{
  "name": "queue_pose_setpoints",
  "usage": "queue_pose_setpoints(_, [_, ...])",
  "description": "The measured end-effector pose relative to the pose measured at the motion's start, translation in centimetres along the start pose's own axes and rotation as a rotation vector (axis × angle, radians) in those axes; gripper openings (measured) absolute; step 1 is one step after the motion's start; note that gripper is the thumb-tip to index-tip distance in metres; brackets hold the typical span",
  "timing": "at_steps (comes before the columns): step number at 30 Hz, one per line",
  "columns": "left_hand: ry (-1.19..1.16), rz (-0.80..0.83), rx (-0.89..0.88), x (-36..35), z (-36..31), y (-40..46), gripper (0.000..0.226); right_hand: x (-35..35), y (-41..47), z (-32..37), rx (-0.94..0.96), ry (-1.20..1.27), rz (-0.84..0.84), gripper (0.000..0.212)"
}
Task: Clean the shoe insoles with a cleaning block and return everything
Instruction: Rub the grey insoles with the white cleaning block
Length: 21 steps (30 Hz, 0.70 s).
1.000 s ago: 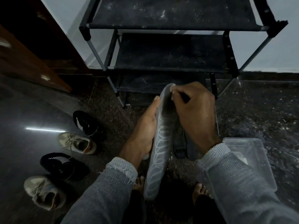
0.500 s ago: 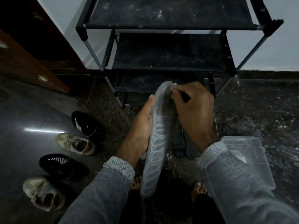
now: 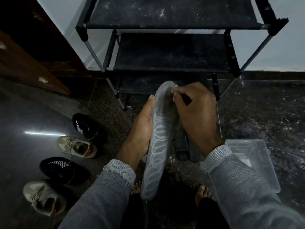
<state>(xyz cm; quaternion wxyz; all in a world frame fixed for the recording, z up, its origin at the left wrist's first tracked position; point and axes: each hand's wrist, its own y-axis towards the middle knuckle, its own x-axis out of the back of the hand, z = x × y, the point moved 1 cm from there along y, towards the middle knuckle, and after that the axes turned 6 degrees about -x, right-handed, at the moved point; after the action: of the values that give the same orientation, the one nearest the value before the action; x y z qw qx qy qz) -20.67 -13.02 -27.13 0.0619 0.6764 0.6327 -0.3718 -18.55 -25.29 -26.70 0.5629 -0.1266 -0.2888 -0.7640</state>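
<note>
Grey insole (image 3: 156, 146), patterned with pale loops, stands on edge at frame centre, running from 12 o'clock at its toe down to 6 o'clock at its heel. Left hand (image 3: 140, 129) supports it from the 9 o'clock side: palm flat against the insole's edge, fingers pressed together behind it, thumb extended up along the rim. Right hand (image 3: 196, 113) sits at the 3 o'clock side near the toe, fingertips curled and pinching a small pale item, presumed the cleaning block (image 3: 174, 88), against the insole's upper end; the item is mostly hidden and cannot be confirmed. Both wrists wear grey knit sleeves.

Two dark insoles (image 3: 183, 146) lie on the floor directly behind the right wrist. Clear plastic container (image 3: 257, 162) rests on the floor at 4 o'clock, just beside the right sleeve. Black shoe rack (image 3: 171, 52) stands at 12 o'clock against the wall. Four shoes lie at 8 to 9 o'clock: two black sneakers (image 3: 85, 126) alternating with two beige sneakers (image 3: 77, 147). Bare toes show at 6 o'clock.
</note>
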Motion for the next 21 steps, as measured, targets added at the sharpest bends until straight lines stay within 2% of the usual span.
queue_pose_setpoints(4, [0.033, 0.009, -0.018, 0.0, 0.2, 0.1, 0.052, -0.5, -0.8, 1.2, 0.036, 0.058, 0.027, 0.012])
queue_pose_setpoints(8, [-0.054, -0.001, 0.000, 0.0, 0.2, 0.0, 0.049, -1.3, -1.6, 2.5, 0.113, 0.084, 0.087, 0.015])
queue_pose_setpoints(15, [-0.008, 0.013, -0.006, 0.1, 0.6, 0.2, 0.054, 0.4, 0.5, -0.1, 0.010, -0.038, -0.029, 0.011])
queue_pose_setpoints(21, [-0.008, 0.049, -0.001, -0.4, 0.5, -0.1, 0.052, 0.7, 0.7, -0.1, 0.062, -0.015, -0.032, 0.011])
